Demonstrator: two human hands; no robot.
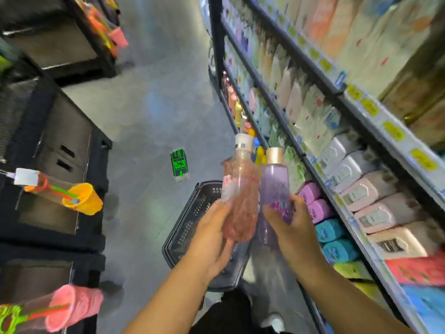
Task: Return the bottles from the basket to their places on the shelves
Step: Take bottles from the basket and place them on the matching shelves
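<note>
1. The black basket (190,220) lies just left of and below my left hand (212,239).
2. That hand grips the pink bottle (240,186), which stands upright.
3. My right hand (293,230) clasps the purple bottle (274,186); the bottles possibly touch, but blur hides it.
4. The shelves (337,145) stand right of that hand.

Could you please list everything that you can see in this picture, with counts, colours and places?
pink bottle: one, clear pink, white cap, upright above the basket
purple bottle: one, lilac, gold cap, right beside the pink bottle
basket: one, black, on the floor below the hands
shelves: one long unit, dark frame, right side
packs: too many to count, pastel, filling the shelves
floor sticker: one, green, ahead of the basket
orange toy bucket: one, at the dark rack, left
pink toy bucket: one, lower left
left hand: grips the pink bottle
right hand: grips the purple bottle
</note>
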